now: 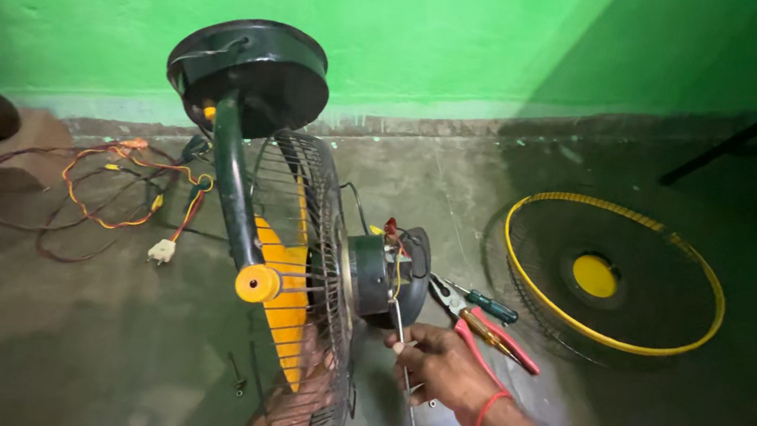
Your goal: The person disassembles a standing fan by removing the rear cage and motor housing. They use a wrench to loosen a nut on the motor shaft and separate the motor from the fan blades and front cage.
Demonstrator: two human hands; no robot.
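The right hand (440, 365) was closed around a thin metal tool (404, 374), its tip at the motor housing (386, 277) of a table fan (288, 270) lying on its side. The left hand (293, 402) gripped the wire guard (312, 375) at six o'clock, fingers curled through it. Pliers (491, 334) and a screwdriver (486, 304) lay at two o'clock of the right hand; a detached yellow-rimmed grille (613, 277) sat further out at three
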